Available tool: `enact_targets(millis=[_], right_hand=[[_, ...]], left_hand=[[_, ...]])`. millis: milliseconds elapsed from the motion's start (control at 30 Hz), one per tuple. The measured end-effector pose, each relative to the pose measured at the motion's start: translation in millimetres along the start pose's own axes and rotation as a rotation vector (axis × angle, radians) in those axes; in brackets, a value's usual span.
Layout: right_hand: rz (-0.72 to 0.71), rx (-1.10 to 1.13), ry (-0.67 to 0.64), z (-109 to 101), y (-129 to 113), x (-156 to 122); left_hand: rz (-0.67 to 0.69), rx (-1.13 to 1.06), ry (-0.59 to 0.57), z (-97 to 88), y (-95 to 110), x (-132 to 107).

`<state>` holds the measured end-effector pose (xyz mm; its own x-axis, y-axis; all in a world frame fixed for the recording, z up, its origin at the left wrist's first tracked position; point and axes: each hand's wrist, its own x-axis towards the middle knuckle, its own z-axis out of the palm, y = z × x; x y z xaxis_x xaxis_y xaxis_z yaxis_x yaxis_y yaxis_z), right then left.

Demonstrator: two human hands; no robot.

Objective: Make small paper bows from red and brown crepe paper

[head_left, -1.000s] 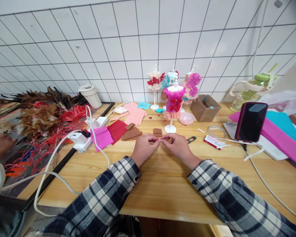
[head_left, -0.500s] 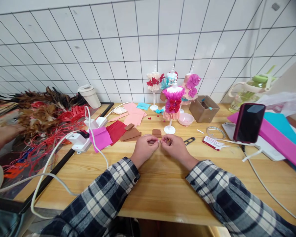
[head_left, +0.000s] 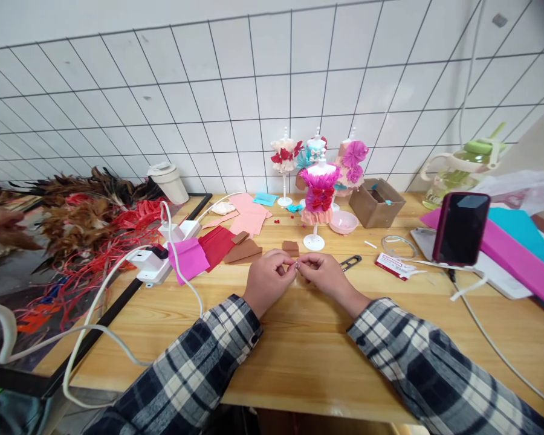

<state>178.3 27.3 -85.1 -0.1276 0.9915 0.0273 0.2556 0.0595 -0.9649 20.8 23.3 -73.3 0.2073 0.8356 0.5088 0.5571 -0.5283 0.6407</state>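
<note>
Left hand (head_left: 271,279) and right hand (head_left: 329,275) meet over the near-middle of the wooden table (head_left: 299,350), thumbs and index fingers pinched nearly closed, other fingers curled. Both grip one tiny pale piece (head_left: 297,265) between the fingertips; from here I can't make out what it is. It sits right at the gap where the hands meet.

Just beyond the fingers: small brown paper piece (head_left: 291,248), lying on the table. Black slotted tool (head_left: 351,263) just right of that, partly behind the right hand. Farther back, a mini dress form (head_left: 320,192) in magenta and red, upright on a round white base; three more dressed forms (head_left: 284,153) behind it. Pink bowl (head_left: 343,222) to its right, then an open brown box (head_left: 377,203).

Left of the hands: magenta sheet (head_left: 188,260), red sheet (head_left: 216,248), more brown paper (head_left: 243,251), overlapping in part, next to a white power strip (head_left: 156,270). Right: phone (head_left: 461,229) propped upright, red-and-white card (head_left: 393,266) nearer the hands. Far left, another person's hand (head_left: 2,219), blurred, near brown feathers (head_left: 70,226).
</note>
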Motion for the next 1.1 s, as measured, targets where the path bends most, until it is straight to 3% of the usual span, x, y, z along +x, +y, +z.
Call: enact_targets(millis=[267,467,733,933,1100], right_hand=[[-0.006,-0.130,0.091,3.9,-0.8,-2.9],[-0.043,-0.111,0.178,-1.9,2.9,0.7],[-0.361,-0.270,0.128,-3.8,0.9,-5.2],[-0.291,-0.338,0.126,-1.0,-0.8,-5.8],[-0.142,-0.025,0.094,1.5,-6.7,-3.0]], left_hand=[[-0.007,0.063,-0.063,2.7,-0.2,-3.8],[-0.071,-0.017,-0.024,7.3,-2.4,-5.0],[-0.074,-0.075,0.000,3.1,-5.2,-2.9],[-0.033,-0.035,-0.068,2.9,-0.3,-3.6],[-0.109,-0.224,0.021,4.5,-1.0,-1.6]])
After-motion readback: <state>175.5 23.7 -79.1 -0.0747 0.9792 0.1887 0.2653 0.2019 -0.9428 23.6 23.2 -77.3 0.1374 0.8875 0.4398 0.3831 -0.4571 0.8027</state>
